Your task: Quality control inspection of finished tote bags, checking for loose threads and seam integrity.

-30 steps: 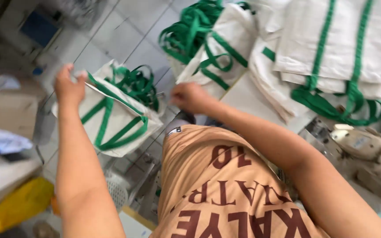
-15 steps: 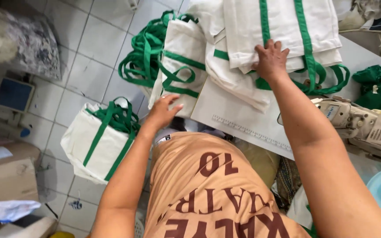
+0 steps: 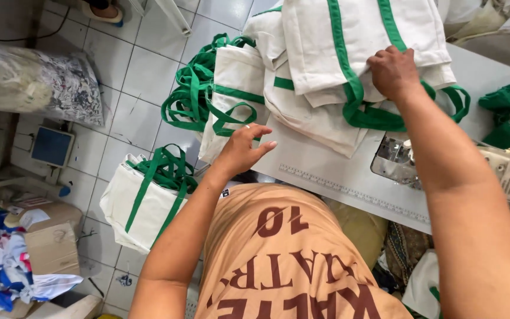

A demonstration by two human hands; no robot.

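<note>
Left hand (image 3: 244, 147) has swung back from the floor bag (image 3: 149, 198) at eight o'clock, fingers loosely spread and empty, hovering at the tabletop (image 3: 337, 177) edge. Right hand (image 3: 394, 72) now presses flat on the stacked cream bags (image 3: 349, 47) at one o'clock; its fingertips hidden, stack cut off above.

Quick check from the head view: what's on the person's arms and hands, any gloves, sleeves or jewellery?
No gloves on either of the hands. The left hand wears a thin ring on one finger; the right hand shows no ring from this side. Both forearms are bare, with no sleeve, watch or bracelet visible. The person wears an orange-tan shirt with dark red lettering across the front.
</note>
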